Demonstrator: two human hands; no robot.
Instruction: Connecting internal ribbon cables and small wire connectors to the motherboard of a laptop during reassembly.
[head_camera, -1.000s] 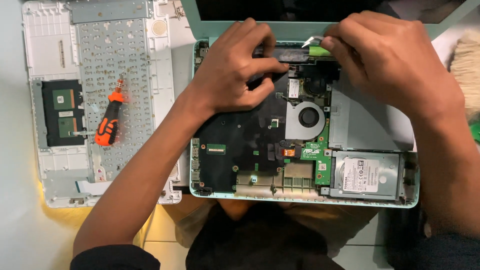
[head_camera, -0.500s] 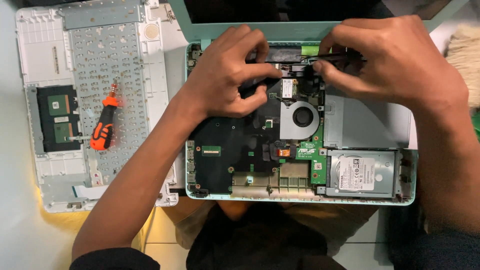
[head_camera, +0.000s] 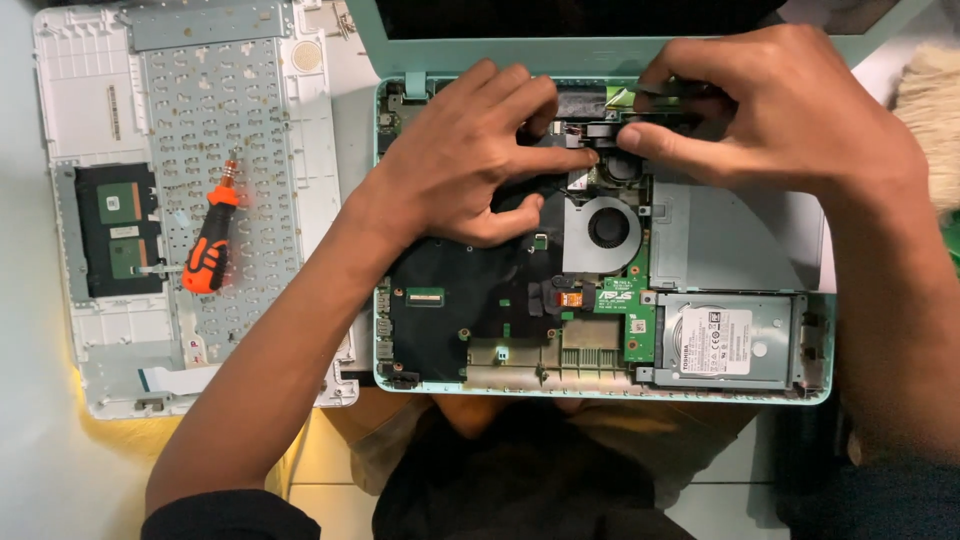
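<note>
Head camera view, looking straight down at an opened laptop base (head_camera: 400, 360), mint green at its rim, lying on a pale table (head_camera: 20, 300). Its circuit board, a round cooling fan (head_camera: 608, 228) and a silver hard drive (head_camera: 722, 340) at lower right are all exposed.

Both hands meet at the top edge of the base, near the hinge. The left hand (head_camera: 470, 165) lies palm down over the dark board, fingers curled, its index fingertip pressed to a small black part (head_camera: 590, 131) just above the fan. The right hand (head_camera: 790, 115) comes in from the right, thumb and fingers drawn close together in a pinch at the same part. Whether either hand has truly gripped it cannot be told, because the fingers cover it.

To the left, well apart from the hands, the removed white keyboard cover (head_camera: 190, 130) lies underside up. An orange and black screwdriver (head_camera: 210, 245) rests on it.

Judging the risks: the fingertips press on bare electronics, so too hard a pull or push could snap a thin connector or tear a ribbon cable. The left palm rests on the board, and weight there could flex it. Any loose screw could drop into the fan. The screwdriver, lying free on the cover, could roll if the cover is bumped.
</note>
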